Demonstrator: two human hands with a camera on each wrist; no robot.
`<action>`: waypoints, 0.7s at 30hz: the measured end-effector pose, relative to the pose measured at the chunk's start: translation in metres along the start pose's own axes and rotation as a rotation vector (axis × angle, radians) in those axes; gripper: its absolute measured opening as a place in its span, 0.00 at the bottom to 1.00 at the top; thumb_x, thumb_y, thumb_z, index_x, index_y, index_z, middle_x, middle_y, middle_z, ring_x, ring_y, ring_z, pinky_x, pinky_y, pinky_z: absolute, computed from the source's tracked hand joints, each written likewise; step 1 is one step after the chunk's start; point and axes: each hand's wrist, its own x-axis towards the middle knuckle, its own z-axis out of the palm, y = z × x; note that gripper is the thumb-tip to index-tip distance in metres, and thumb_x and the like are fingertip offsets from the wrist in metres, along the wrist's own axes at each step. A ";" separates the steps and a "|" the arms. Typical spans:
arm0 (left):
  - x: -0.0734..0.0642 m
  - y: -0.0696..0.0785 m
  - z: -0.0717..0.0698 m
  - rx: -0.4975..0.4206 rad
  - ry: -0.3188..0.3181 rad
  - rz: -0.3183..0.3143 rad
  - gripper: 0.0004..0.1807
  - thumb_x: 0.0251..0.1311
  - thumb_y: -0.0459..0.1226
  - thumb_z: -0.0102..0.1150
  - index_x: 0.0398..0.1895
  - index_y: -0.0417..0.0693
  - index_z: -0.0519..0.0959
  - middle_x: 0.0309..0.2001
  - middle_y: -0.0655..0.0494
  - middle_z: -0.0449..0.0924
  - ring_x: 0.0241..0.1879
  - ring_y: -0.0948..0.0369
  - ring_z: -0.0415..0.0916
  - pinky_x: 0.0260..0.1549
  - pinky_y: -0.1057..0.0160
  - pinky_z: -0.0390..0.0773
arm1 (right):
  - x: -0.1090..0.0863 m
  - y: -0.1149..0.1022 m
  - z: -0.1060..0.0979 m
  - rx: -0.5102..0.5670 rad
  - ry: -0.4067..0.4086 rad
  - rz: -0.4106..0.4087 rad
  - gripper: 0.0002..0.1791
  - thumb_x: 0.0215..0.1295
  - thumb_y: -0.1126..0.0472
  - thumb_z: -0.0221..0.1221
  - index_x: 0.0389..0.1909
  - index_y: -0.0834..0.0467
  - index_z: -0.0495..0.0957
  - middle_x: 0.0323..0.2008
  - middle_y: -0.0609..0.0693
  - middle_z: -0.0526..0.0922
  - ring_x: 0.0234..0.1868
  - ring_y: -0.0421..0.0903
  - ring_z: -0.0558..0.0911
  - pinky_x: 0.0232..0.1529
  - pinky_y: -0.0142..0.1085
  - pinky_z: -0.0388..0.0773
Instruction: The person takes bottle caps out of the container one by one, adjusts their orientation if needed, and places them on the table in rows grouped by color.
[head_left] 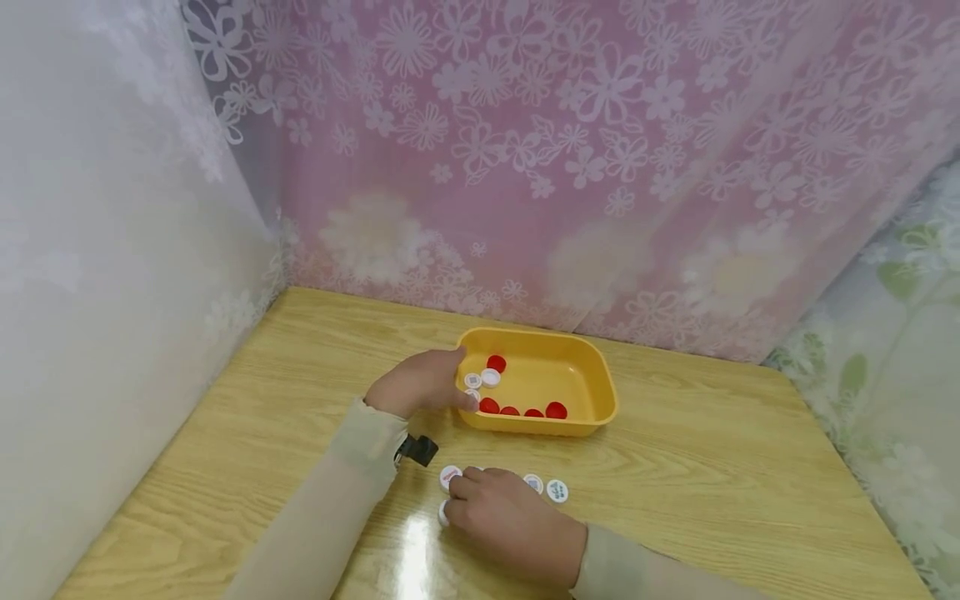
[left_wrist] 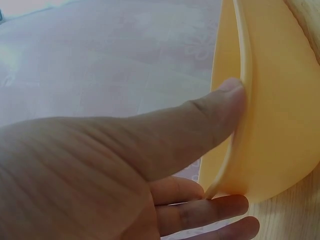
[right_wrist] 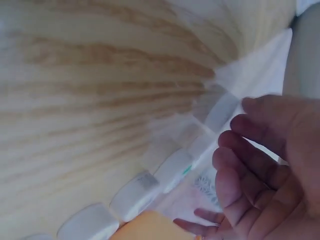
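My left hand (head_left: 423,383) grips the left end of a yellow plastic tray (head_left: 600,392), with the thumb over the rim, as the left wrist view shows. In the tray lie several red caps (head_left: 557,410) and some white bottle caps (head_left: 491,377) near its left end. My right hand (head_left: 510,521) is low over the table in front of the tray, fingers curled. Its thumb and index fingertips pinch the edge of a white bottle cap (right_wrist: 222,112). More white caps with printed tops (head_left: 557,490) form a row on the table, partly hidden under this hand.
The tray stands on a light wood-grain table (head_left: 697,467). A pink flowered curtain (head_left: 487,167) hangs behind it, with pale cloth (head_left: 112,250) along the left side and leaf-patterned cloth (head_left: 892,350) on the right. A black wrist device (head_left: 420,450) sticks out from the left sleeve.
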 end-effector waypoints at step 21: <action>0.002 -0.001 0.004 -0.033 0.014 0.038 0.52 0.62 0.51 0.73 0.82 0.45 0.56 0.76 0.49 0.66 0.71 0.50 0.69 0.70 0.45 0.69 | 0.050 0.166 -0.001 -0.021 -0.401 0.296 0.18 0.68 0.56 0.69 0.58 0.51 0.84 0.46 0.49 0.84 0.42 0.45 0.82 0.52 0.37 0.84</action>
